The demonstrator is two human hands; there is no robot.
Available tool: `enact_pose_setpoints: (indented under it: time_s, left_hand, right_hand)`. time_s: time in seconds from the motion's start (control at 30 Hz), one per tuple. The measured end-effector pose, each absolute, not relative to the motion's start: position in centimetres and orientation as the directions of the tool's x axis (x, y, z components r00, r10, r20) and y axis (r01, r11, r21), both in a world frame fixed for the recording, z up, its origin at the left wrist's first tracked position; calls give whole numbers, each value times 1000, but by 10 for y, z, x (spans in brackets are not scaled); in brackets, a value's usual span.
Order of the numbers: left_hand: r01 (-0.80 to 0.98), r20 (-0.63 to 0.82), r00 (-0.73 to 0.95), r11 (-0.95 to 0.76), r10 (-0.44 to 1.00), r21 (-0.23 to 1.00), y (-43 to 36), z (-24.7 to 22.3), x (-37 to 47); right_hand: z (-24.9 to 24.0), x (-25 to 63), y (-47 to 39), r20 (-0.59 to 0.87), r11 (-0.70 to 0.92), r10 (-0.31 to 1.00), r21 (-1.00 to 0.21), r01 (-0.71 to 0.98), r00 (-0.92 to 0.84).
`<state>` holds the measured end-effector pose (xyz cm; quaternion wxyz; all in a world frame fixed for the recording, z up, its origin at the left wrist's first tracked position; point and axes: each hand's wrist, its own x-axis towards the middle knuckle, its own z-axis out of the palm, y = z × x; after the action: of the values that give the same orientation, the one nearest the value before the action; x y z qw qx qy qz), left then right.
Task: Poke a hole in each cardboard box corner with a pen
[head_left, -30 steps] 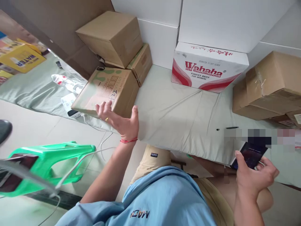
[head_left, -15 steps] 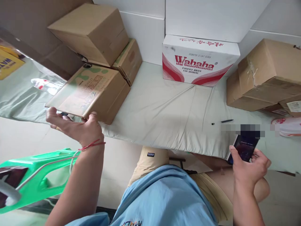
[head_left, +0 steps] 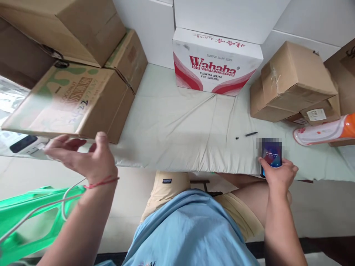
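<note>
My left hand (head_left: 83, 157), with a red string on the wrist, is at the near edge of a cardboard coconut carton (head_left: 69, 96). Its thumb and fingers are apart, with nothing visible between them. Just left of the fingertips, partly under the carton's edge, sits a white device (head_left: 23, 144) with a dark screen. My right hand (head_left: 280, 173) grips a smartphone (head_left: 271, 155) at the table's front edge. The phone's screen is lit and its upper end is blurred out. Beyond the phone lie a black pen (head_left: 251, 134) and a small black cap (head_left: 237, 138).
A white-and-red water carton (head_left: 216, 66) stands at the back of the cloth-covered table (head_left: 177, 140). Brown boxes (head_left: 291, 81) are stacked on the right, beside an orange-and-white package (head_left: 321, 132). More boxes (head_left: 91, 26) rise on the left. A green stool (head_left: 33, 210) and a white cable (head_left: 39, 210) are low left.
The view has swung right, so the boxes appear further left. My right hand has turned the phone straighter and brought it over the table edge. The white device by my left hand now shows more.
</note>
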<state>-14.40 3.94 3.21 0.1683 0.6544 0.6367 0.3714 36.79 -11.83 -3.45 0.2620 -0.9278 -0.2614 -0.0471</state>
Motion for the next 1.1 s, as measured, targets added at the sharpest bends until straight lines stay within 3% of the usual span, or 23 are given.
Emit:
enact_pose_setpoints:
  time_s: [0.2,0.3,0.43,0.5,0.6,0.77,1.1]
  left_hand:
    - [735,396,-60,-228,916,639,5,-12,-114]
    - [761,461,-12,-291,887,580,3,-33,-103]
    - [802,423,159,-367,892,471,10,-51,-91]
    - [833,405,212,-381,890,401,13,-56,-87]
    - [868,410,236,-380,881,319,15,-60,-82]
    - [905,435,236,-359,869,226,12,-64,-75]
    - [911,457,279,-383,845,153,13,-69,-75]
  right_hand:
    - [-26,391,-103,53,-769,529,-392,505,847]
    - [8,400,-72,199,-689,572,-410,598,795]
    - [74,408,-6,468,-534,569,-414,737,676]
    - [101,411,30,457,-535,586,-402,743,669]
    - [124,417,75,306,-600,630,-391,698,713]
    - [123,424,109,150,-703,602,-366,610,784]
    - [114,429,101,406,-704,443,-395,590,800]
